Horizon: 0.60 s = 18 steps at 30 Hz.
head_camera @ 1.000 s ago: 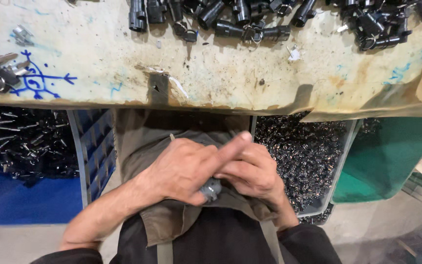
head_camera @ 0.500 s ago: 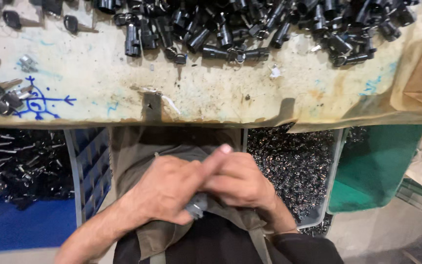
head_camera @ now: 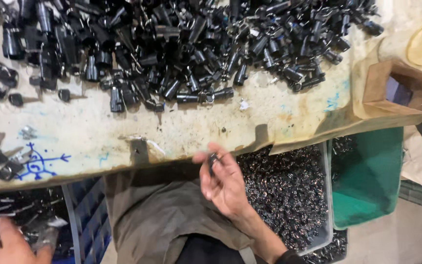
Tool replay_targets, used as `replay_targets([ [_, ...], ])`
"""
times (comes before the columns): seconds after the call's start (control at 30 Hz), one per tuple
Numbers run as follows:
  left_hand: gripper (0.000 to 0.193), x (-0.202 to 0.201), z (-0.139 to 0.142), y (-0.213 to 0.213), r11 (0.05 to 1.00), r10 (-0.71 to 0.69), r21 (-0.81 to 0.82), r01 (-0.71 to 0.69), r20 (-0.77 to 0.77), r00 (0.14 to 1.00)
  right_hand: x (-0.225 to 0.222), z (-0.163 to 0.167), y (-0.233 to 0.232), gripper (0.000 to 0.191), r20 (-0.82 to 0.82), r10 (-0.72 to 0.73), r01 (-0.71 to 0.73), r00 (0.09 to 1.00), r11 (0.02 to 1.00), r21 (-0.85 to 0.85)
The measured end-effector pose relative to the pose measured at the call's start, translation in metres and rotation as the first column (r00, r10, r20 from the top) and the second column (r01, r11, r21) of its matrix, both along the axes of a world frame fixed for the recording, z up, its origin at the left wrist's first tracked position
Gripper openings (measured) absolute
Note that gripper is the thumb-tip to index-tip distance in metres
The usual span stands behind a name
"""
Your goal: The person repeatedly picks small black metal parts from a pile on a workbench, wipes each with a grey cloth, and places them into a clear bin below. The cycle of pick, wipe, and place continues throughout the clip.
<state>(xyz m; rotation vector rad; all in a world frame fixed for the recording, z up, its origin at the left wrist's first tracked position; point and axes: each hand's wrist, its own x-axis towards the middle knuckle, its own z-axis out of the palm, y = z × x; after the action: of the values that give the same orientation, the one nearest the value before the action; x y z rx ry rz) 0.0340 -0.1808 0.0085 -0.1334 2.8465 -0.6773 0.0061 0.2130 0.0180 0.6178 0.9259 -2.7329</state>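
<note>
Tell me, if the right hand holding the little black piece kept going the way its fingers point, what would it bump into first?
Probably the front edge of the worktable. The right hand points up and slightly left, holding a small black part just below that edge. Depth is unclear, so it might pass over the edge instead.

The right hand (head_camera: 224, 182) is raised with fingers pinched together, while the left hand (head_camera: 7, 243) reaches low, fingers spread.

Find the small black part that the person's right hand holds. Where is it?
In the head view, the small black part sits pinched in the right hand, just below the workbench edge, left of the grey bin of small metal pieces.
</note>
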Motion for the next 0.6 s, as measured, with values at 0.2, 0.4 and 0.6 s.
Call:
replay_targets([
  [0.2,0.051,-0.065,-0.005,0.050,0.745,0.176,0.660,0.090,-0.325,0.929,0.014,-0.002,0.008,0.040,-0.052,0.107,-0.117,0.993,0.960,-0.254],
  [0.4,0.074,-0.147,0.009,0.154,0.665,-0.061,0.630,0.400,-0.489,0.870,0.024,-0.011,0.006,0.037,-0.007,0.077,-0.078,0.997,0.992,-0.096],
  [0.6,0.040,-0.175,-0.001,0.144,0.570,0.011,0.711,0.412,-0.508,0.861,0.038,-0.015,0.010,0.026,-0.078,0.016,-0.027,0.997,0.989,-0.143],
])
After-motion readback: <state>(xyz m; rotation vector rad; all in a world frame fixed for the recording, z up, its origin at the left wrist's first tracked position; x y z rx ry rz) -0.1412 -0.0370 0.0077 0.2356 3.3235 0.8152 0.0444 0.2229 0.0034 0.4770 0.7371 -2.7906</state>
